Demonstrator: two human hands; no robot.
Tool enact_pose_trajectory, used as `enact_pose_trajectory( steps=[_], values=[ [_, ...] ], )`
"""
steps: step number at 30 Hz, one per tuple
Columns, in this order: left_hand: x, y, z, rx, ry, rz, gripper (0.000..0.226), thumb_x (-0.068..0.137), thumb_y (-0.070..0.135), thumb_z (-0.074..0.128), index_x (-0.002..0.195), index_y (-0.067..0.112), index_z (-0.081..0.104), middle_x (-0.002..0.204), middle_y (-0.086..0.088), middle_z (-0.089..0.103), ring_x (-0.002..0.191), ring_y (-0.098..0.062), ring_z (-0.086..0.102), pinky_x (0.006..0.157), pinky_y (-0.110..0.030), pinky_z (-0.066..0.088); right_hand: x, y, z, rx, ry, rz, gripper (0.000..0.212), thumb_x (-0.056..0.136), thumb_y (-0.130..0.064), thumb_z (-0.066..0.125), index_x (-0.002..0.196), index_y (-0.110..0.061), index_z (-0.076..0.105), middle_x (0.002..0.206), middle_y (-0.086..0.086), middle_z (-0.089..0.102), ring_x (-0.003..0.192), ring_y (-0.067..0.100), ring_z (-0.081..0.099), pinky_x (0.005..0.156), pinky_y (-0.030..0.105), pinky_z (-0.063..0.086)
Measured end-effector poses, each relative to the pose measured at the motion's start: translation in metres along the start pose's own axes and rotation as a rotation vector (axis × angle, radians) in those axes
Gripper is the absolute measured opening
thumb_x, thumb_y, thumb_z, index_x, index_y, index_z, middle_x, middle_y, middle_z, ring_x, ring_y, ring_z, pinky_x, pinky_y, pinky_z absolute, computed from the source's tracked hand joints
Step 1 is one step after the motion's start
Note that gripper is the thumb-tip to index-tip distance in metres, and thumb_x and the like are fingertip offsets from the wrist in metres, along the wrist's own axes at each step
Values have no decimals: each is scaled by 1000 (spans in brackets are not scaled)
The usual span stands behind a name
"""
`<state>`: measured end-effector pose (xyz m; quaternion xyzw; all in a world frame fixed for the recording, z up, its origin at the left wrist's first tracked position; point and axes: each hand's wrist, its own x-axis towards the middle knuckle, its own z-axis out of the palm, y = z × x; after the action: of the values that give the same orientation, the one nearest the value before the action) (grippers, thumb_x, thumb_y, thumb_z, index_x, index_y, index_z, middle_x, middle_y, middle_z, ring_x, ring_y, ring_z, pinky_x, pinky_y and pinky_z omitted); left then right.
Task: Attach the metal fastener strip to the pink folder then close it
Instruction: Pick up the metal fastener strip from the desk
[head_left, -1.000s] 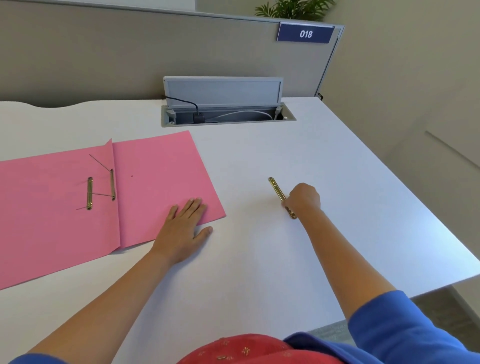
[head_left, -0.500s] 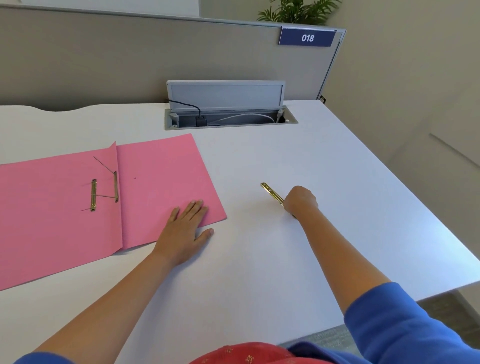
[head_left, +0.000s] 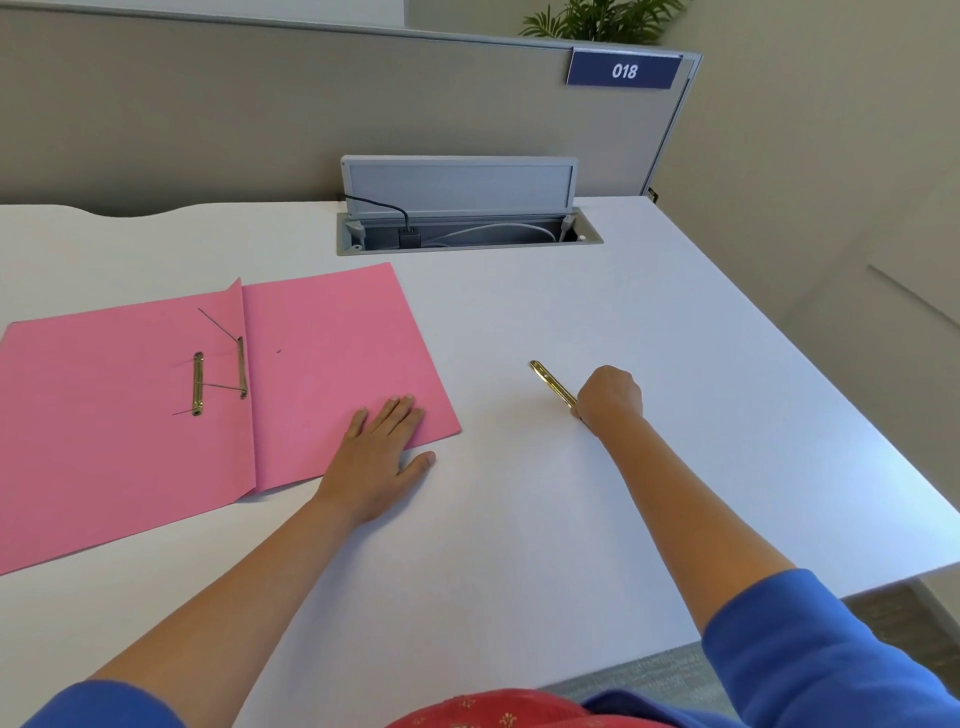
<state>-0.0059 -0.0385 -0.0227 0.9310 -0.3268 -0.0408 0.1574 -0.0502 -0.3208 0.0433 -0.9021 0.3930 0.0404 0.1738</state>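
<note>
- On the white counter (head_left: 519, 519), the open pink paper folder (head_left: 332, 364) lies flat at left.
- The left hand (head_left: 379, 457) rests flat, fingers spread, on the folder's near right corner.
- The right hand's (head_left: 608, 397) grip is clamped on the slim brass-coloured metal fastener strip (head_left: 551, 383), well apart from the folder.

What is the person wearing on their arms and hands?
Both hands, the left hand and the right hand, are bare: no gloves, rings or watch visible. Both forearms are bare too, with blue sleeves pushed up towards the elbows.
</note>
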Motion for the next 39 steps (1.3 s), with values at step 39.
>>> enact_pose_trajectory(
  steps=[39],
  values=[
    [-19,20,-2,-15,-149,7,67,92,52,28,148,19,8,160,1,2,147,-15,-2,118,-41,-4,-56,-78,-7,861,-491,-10,13,85,-14,63,72,-18,63,78,-3,58,74,12,48,60,24,33]
  ],
)
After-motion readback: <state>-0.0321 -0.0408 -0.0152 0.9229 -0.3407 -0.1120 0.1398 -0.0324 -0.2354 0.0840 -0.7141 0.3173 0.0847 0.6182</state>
